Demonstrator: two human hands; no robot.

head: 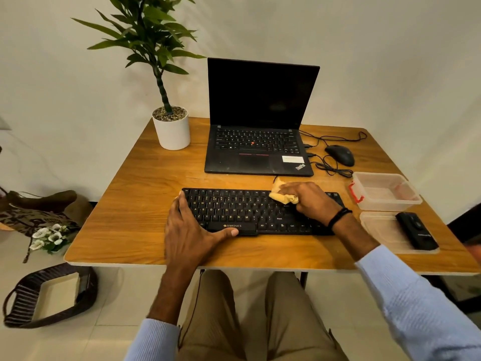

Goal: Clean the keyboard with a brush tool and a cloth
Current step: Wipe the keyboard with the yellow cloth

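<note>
A black keyboard [234, 209] with yellow lettering lies across the front middle of the wooden table [135, 183]. My left hand [190, 230] rests on its left end, fingers along the left edge and thumb stretched along the front edge. My right hand [309, 199] grips a crumpled yellow cloth [282, 195] and presses it on the keys at the upper right part of the keyboard. A black brush tool [416, 230] lies on a clear lid [382, 230] at the right.
An open black laptop [260, 121] stands behind the keyboard, with a wired mouse [339, 155] and loose cables to its right. A clear plastic box [385, 191] sits at the right edge. A potted plant [171, 126] stands at the back left. A basket [49, 295] is on the floor.
</note>
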